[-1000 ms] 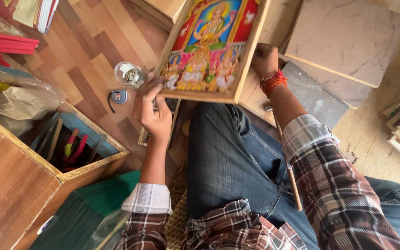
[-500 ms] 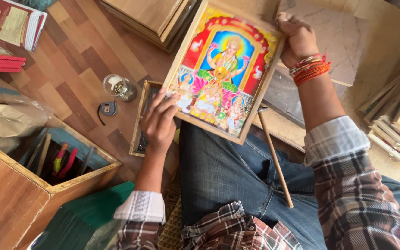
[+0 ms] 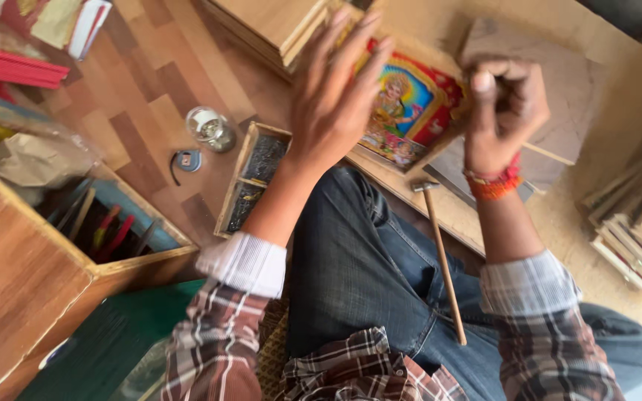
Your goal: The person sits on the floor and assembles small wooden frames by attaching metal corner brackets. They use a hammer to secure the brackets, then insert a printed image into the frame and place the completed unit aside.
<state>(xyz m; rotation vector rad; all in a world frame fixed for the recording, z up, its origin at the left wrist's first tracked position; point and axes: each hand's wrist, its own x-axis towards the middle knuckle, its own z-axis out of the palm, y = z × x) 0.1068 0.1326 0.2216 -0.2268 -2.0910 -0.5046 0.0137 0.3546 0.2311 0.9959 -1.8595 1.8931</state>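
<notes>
Covering much of the framed picture [image 3: 409,111], the left hand [image 3: 336,104] is spread open with fingers extended, blurred, just above its near edge. The right hand [image 3: 503,111] is curled closed at the picture's right edge; its grasp cannot be made out. A hammer [image 3: 440,260] lies between the forearms.

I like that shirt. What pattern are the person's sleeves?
A brown, red and white plaid, with pale turned-back cuffs, clearest in the head view.
</notes>
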